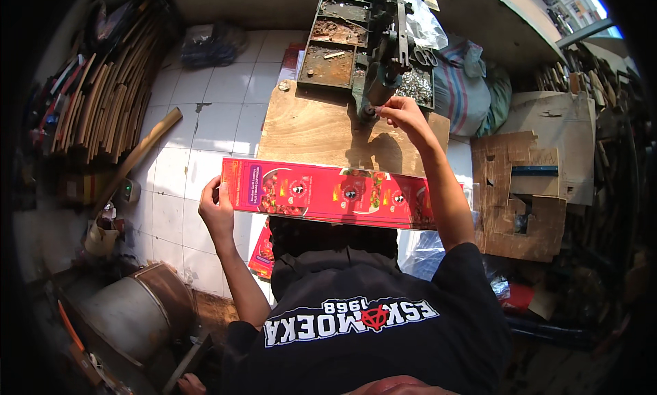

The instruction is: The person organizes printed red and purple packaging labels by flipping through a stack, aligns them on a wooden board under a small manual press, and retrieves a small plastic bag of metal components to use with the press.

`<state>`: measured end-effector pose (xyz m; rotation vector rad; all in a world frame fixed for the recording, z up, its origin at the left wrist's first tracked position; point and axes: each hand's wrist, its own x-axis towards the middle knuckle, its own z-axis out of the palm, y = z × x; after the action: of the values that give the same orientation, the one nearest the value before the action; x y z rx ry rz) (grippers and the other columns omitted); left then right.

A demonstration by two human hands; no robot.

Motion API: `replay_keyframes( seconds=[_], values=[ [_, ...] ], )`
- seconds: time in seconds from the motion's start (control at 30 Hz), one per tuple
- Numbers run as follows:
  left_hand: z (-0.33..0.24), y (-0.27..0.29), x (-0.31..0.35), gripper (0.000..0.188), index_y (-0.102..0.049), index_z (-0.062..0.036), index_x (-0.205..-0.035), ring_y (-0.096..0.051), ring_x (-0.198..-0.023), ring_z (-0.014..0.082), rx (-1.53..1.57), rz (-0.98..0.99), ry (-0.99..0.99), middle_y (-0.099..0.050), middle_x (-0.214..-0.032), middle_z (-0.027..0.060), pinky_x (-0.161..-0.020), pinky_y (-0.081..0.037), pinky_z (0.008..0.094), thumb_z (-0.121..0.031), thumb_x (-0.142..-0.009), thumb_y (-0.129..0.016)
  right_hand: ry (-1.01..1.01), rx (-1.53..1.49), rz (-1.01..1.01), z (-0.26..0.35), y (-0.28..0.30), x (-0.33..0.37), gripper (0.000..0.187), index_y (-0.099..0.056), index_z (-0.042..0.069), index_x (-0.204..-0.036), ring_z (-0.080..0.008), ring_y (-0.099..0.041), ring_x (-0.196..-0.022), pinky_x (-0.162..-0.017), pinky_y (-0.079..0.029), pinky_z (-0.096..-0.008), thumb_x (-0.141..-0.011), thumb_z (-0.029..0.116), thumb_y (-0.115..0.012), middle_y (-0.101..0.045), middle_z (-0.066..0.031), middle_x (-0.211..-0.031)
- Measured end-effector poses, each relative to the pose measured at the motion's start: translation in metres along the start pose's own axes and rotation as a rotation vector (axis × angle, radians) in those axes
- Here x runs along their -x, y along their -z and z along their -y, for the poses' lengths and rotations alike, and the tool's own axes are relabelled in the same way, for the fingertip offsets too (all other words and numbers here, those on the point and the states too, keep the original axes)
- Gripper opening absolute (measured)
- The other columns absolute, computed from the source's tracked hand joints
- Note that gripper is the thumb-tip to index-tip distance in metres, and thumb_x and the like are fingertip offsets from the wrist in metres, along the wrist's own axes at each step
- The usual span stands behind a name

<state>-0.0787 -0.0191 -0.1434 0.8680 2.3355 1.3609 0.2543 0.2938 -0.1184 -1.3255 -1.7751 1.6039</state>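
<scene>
A long red printed card strip (315,196) lies crosswise in front of me, with pictures of food on it. My left hand (217,210) grips its left end, fingers closed over the edge. The strip's right end passes under my right forearm. Beyond the strip, my right hand (404,118) is at the lower tip of a dark metal press (383,80), thumb and fingers pinched together. Whatever is in that pinch is too small to make out. Below the press is a wooden board (308,124), partly in shadow.
Trays (335,59) of small parts flank the press on its left; a heap of shiny metal bits (415,85) is on its right, near scissors (426,56). Stacked cardboard (102,94) stands left, a striped sack (462,87) right. Another person's hand (191,385) shows bottom left.
</scene>
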Motion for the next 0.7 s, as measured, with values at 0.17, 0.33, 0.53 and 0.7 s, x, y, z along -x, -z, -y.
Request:
replay_keyframes(
  seconds=[0.17, 0.33, 0.53, 0.7],
  values=[
    [-0.003, 0.000, 0.001, 0.025, -0.063, 0.0039, -0.111, -0.068, -0.088, 0.0204, -0.013, 0.007, 0.001, -0.069, -0.100, 0.0143, -0.078, -0.053, 0.0315, -0.011, -0.092, -0.059, 0.010, 0.044, -0.001, 0.005, -0.002, -0.001, 0.017, -0.068, 0.004, -0.077, -0.0049, -0.049, -0.055, -0.050, -0.036, -0.0215, -0.079, 0.020, -0.073, -0.058, 0.0017, -0.063],
    [-0.001, 0.000, 0.000, 0.024, -0.063, 0.0039, -0.110, -0.068, -0.088, 0.0202, 0.014, 0.004, 0.012, -0.069, -0.100, 0.0141, -0.077, -0.053, 0.0316, -0.011, -0.092, -0.058, 0.019, 0.084, -0.010, 0.008, -0.006, -0.006, 0.020, -0.066, 0.003, -0.073, -0.0057, -0.047, -0.052, -0.048, -0.034, -0.0235, -0.076, 0.021, -0.074, -0.056, 0.0009, -0.060],
    [-0.001, 0.000, -0.001, 0.024, -0.063, 0.0036, -0.110, -0.067, -0.086, 0.0203, 0.015, -0.002, -0.020, -0.068, -0.099, 0.0141, -0.077, -0.052, 0.0315, -0.012, -0.092, -0.059, 0.063, 0.095, -0.061, -0.002, -0.008, -0.014, 0.025, -0.062, 0.003, -0.065, -0.0066, -0.046, -0.051, -0.048, -0.034, -0.0252, -0.073, 0.023, -0.073, -0.054, 0.0020, -0.057],
    [-0.004, -0.002, -0.001, 0.024, -0.064, 0.0034, -0.110, -0.067, -0.087, 0.0215, -0.002, -0.001, -0.008, -0.068, -0.101, 0.0145, -0.077, -0.052, 0.0322, -0.011, -0.092, -0.059, 0.146, 0.245, -0.196, -0.024, -0.004, -0.021, 0.025, -0.062, 0.001, -0.068, -0.0061, -0.049, -0.053, -0.049, -0.037, -0.0241, -0.074, 0.023, -0.073, -0.056, 0.0013, -0.058]
  ],
)
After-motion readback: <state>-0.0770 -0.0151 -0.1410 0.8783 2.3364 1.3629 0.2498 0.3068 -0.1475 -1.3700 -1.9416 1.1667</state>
